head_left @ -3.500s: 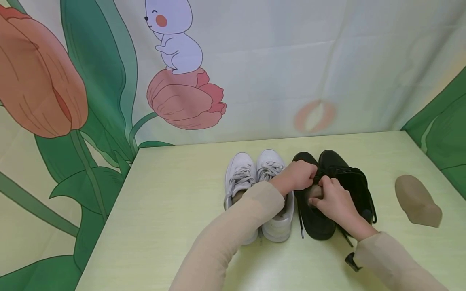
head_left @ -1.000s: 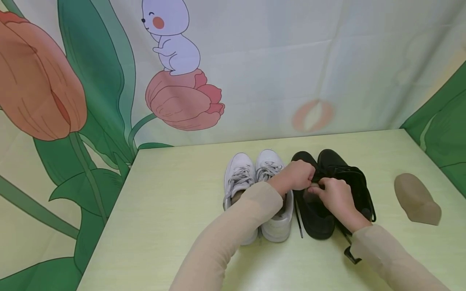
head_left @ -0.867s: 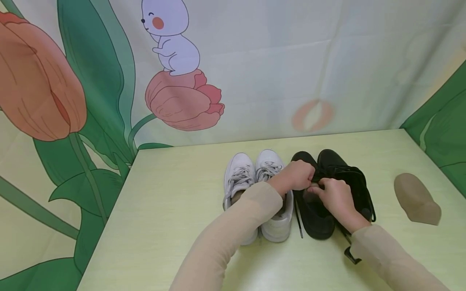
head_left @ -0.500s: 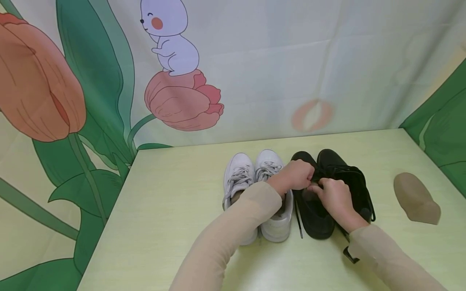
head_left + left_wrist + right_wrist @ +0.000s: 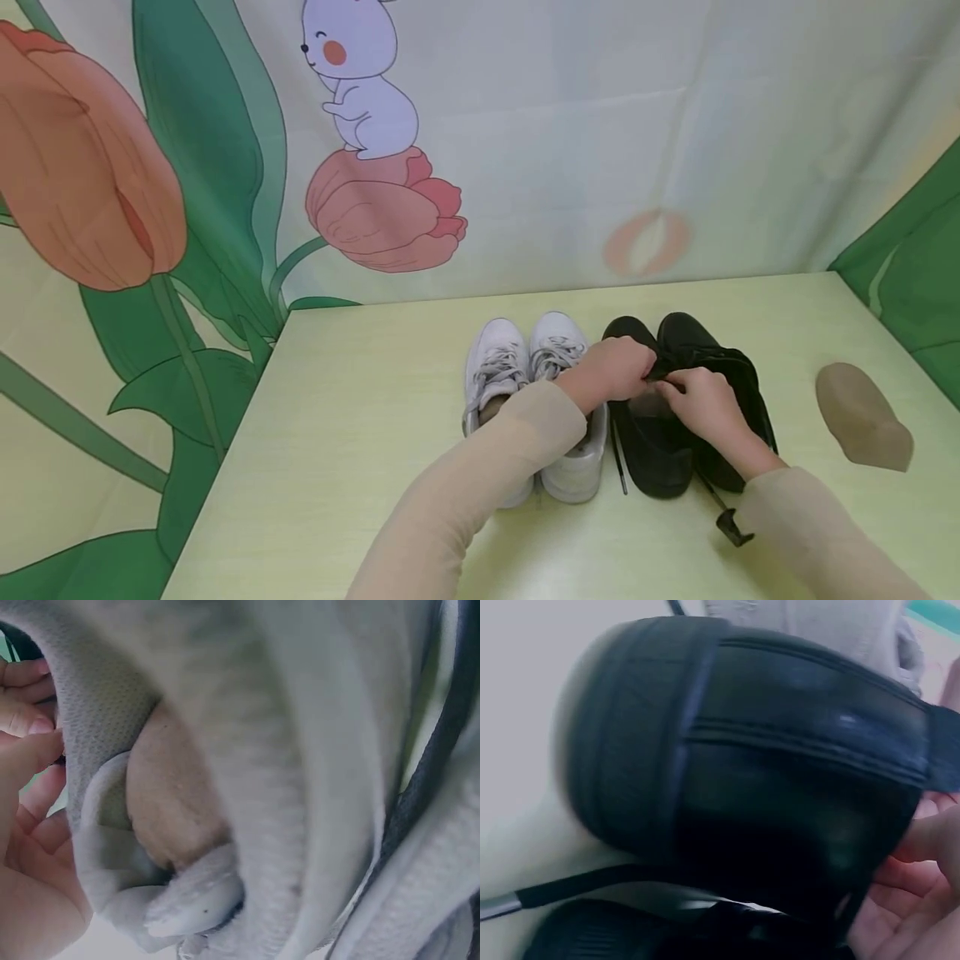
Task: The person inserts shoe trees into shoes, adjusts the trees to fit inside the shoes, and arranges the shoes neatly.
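My left hand (image 5: 618,367) grips the front opening of the left black shoe (image 5: 663,471), its fingers curled over the tongue area. Close beside it my right hand (image 5: 708,408) has its thumb and fingers curled at the same opening, knuckles up. A dull brownish patch (image 5: 649,406) shows inside that shoe below the thumb. In the right wrist view the black heel (image 5: 780,750) fills the middle, with the right fingers (image 5: 900,900) bent at the shoe's edge. Left of the black pair stand white sneakers (image 5: 501,346); the left wrist view shows a brown foot-shaped insert (image 5: 172,787) inside one.
The second black shoe (image 5: 682,333) stands on the right of the held one. A loose brown foot-shaped insert (image 5: 862,417) lies farther right on the pale yellow table (image 5: 337,417). A printed curtain (image 5: 562,167) hangs behind.
Earlier the right hand held a brown insert at the left black shoe's opening; its thumb has since moved forward to the tongue area and less brown shows. The left hand stays nearly in place.
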`<action>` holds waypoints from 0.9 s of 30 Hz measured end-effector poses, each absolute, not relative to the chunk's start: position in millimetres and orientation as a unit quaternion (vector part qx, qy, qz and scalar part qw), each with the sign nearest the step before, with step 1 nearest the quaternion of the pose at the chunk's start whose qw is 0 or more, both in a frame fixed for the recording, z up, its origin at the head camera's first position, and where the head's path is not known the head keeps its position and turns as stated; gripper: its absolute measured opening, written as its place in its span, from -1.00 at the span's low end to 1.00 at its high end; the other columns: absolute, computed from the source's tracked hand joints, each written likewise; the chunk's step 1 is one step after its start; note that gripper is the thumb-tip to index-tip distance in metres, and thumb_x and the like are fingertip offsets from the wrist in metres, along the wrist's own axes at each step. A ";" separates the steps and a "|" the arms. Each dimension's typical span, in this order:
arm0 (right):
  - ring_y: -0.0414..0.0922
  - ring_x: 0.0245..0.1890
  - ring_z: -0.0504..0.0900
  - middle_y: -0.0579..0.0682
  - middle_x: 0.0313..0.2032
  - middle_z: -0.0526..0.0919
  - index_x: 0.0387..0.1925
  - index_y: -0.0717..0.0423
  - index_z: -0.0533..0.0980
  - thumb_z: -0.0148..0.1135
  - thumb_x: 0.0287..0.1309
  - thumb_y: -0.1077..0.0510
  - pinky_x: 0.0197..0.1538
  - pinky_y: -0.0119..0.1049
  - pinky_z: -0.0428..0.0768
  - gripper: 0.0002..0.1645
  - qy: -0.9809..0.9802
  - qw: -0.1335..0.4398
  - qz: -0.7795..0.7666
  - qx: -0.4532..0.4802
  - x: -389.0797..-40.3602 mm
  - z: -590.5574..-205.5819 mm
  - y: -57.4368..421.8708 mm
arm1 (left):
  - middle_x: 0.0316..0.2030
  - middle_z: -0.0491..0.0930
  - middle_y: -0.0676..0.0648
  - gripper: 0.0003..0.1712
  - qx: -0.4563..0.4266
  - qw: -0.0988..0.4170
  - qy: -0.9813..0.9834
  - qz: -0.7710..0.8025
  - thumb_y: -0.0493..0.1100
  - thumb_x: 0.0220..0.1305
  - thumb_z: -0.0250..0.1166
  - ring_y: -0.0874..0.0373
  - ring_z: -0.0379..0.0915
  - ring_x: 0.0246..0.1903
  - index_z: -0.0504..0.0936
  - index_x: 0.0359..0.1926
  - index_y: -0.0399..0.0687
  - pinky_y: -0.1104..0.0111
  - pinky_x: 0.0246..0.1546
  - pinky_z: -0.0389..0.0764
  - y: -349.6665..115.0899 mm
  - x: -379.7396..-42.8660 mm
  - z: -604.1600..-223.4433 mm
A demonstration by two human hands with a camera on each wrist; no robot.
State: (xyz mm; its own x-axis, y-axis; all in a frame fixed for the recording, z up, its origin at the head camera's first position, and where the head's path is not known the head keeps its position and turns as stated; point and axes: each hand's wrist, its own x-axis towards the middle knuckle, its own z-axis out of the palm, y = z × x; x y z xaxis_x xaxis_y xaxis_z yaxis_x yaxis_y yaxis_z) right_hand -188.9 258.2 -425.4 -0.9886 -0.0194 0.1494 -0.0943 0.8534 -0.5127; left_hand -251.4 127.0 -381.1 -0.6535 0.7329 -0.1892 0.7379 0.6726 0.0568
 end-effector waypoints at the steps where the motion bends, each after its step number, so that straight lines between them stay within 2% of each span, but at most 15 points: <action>1: -0.19 -0.76 0.22 -0.10 -0.81 0.23 -0.79 0.12 0.36 0.07 0.11 0.19 -0.63 -0.35 0.19 -0.62 -0.959 0.059 0.276 0.030 -188.4 -423.3 259.4 | -0.65 0.32 0.11 -0.80 0.401 0.100 0.910 -0.013 -0.02 0.18 0.12 0.26 0.31 -0.58 0.38 -0.52 0.07 0.49 -0.58 0.28 127.3 -250.7 -381.4; 3: -0.18 -0.75 0.23 -0.08 -0.80 0.29 -0.76 0.14 0.40 0.03 0.13 0.21 -0.62 -0.35 0.21 -0.64 -0.956 0.041 0.291 0.027 -186.9 -418.4 261.9 | -0.64 0.34 0.11 -0.80 0.397 0.099 0.912 -0.017 0.00 0.19 0.11 0.26 0.33 -0.57 0.39 -0.51 0.08 0.48 -0.58 0.29 127.8 -250.5 -382.7; 5: -0.17 -0.71 0.34 -0.03 -0.74 0.43 -0.67 0.18 0.49 0.01 0.14 0.21 -0.59 -0.34 0.27 -0.69 -0.953 0.029 0.302 0.020 -185.5 -413.0 264.9 | -0.63 0.36 0.10 -0.81 0.392 0.100 0.914 -0.024 0.01 0.20 0.09 0.26 0.35 -0.57 0.40 -0.48 0.08 0.47 -0.58 0.29 128.1 -250.4 -383.7; 9: -0.10 -0.54 0.58 0.13 -0.48 0.64 -0.37 0.26 0.58 -0.03 0.18 0.17 -0.48 -0.30 0.47 -0.71 -0.944 0.021 0.329 0.007 -183.5 -407.2 272.6 | -0.57 0.42 0.09 -0.83 0.381 0.099 0.919 -0.035 0.01 0.21 0.07 0.26 0.39 -0.53 0.42 -0.43 0.08 0.45 -0.56 0.33 127.6 -250.8 -384.8; 11: -0.07 -0.47 0.63 0.17 -0.41 0.65 -0.28 0.28 0.57 -0.04 0.20 0.15 -0.42 -0.29 0.53 -0.68 -0.940 0.027 0.341 0.004 -182.6 -406.8 277.2 | -0.52 0.46 0.09 -0.83 0.375 0.103 0.921 -0.035 0.03 0.21 0.07 0.25 0.42 -0.50 0.43 -0.41 0.08 0.43 -0.55 0.37 127.4 -250.3 -384.4; 15: -0.07 -0.47 0.63 0.19 -0.39 0.65 -0.24 0.29 0.54 -0.08 0.23 0.09 -0.41 -0.28 0.54 -0.63 -0.934 0.043 0.355 -0.007 -180.2 -405.3 287.4 | -0.43 0.51 0.09 -0.83 0.366 0.108 0.924 -0.037 0.04 0.19 0.08 0.24 0.45 -0.44 0.46 -0.34 0.09 0.40 -0.52 0.43 127.8 -248.4 -382.5; 21: -0.04 -0.43 0.63 0.19 -0.37 0.64 -0.22 0.29 0.53 -0.10 0.25 0.03 -0.42 -0.32 0.50 -0.59 -0.935 0.069 0.346 -0.024 -175.2 -401.6 301.1 | -0.40 0.50 0.09 -0.86 0.360 0.131 0.923 -0.034 -0.01 0.20 0.07 0.24 0.41 -0.46 0.45 -0.27 0.10 0.41 -0.54 0.37 127.5 -245.4 -378.6; 24: -0.15 -0.45 0.62 0.20 -0.35 0.64 -0.22 0.28 0.53 -0.11 0.25 0.01 -0.43 -0.38 0.47 -0.57 -0.936 0.082 0.341 -0.034 -172.4 -400.4 308.4 | -0.43 0.47 0.10 -0.90 0.357 0.147 0.922 -0.036 -0.02 0.20 0.07 0.24 0.37 -0.48 0.43 -0.31 0.10 0.42 -0.54 0.33 127.4 -244.1 -376.9; 27: -0.42 -0.49 0.54 0.24 -0.33 0.63 -0.21 0.30 0.52 -0.10 0.24 0.00 -0.45 -0.47 0.44 -0.55 -0.931 0.097 0.349 -0.039 -170.6 -401.0 316.2 | -0.43 0.45 0.12 -0.90 0.353 0.161 0.921 -0.039 -0.02 0.20 0.09 0.24 0.35 -0.47 0.41 -0.32 0.11 0.42 -0.53 0.32 127.3 -242.3 -374.4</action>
State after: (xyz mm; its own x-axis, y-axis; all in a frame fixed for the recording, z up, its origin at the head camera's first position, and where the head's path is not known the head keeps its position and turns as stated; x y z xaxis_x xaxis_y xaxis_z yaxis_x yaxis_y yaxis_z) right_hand -170.6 316.2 -401.0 -0.9782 0.1407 0.1526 0.0059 0.7538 -0.6571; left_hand -242.3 127.3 -374.4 -0.6995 0.6373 -0.3234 0.6621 0.7482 0.0424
